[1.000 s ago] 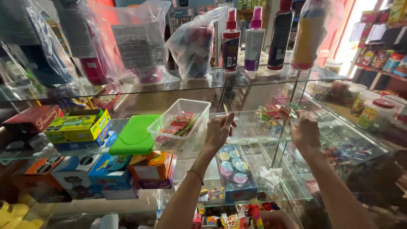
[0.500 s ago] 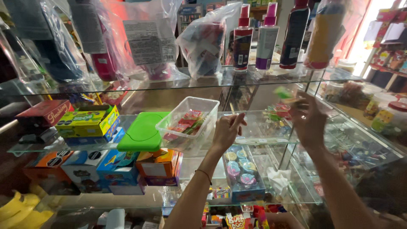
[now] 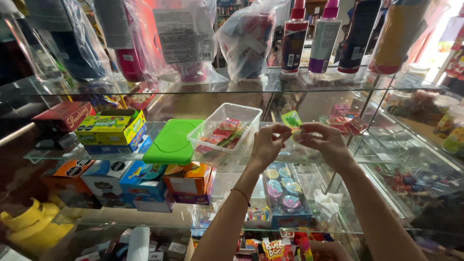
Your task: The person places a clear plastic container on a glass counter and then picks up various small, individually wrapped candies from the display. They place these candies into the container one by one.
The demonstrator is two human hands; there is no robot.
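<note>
My left hand [image 3: 267, 144] and my right hand [image 3: 325, 141] meet in front of the middle glass shelf [image 3: 53, 155], both pinching a small green sweet packet [image 3: 291, 119] between their fingertips. Just left of my left hand stands a clear plastic tub [image 3: 226, 129] holding several red and green sweet packets. A green lid [image 3: 172, 141] lies flat on the shelf beside the tub.
Coloured cardboard boxes [image 3: 110, 128] sit at the shelf's left. Bagged goods [image 3: 244, 38] and spray bottles [image 3: 292, 41] line the top glass shelf. Below are more boxes [image 3: 145, 186], a round-sweet tray [image 3: 284, 193] and yellow objects [image 3: 29, 227]. Sweets fill the right-hand glass compartments [image 3: 415, 179].
My right hand came in from the right holding the green packet, and my left hand rose from the tub's edge to meet it. Both hands now pinch the packet together.
</note>
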